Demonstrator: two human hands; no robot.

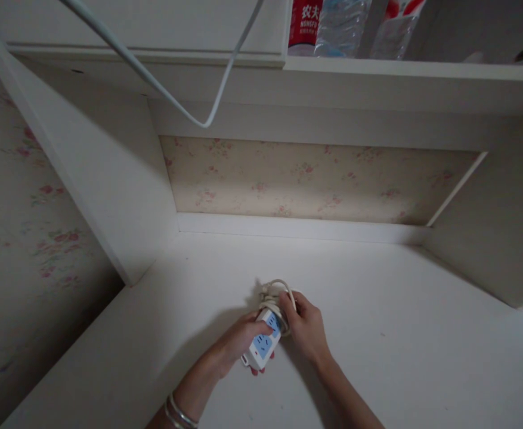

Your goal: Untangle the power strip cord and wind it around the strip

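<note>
Hiding most fingers of the left hand (pixel 244 333) beneath the power strip (pixel 262 345) and some fingertips of the right hand (pixel 308 325) behind the coiled cord (pixel 268 302), clamping the strip in the left and pinching the cord in the right, over the surface (pixel 399 298).

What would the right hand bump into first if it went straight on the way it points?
The cord, most likely: the right hand's fingers are right at its coils, though depth there is hard to judge.
</note>
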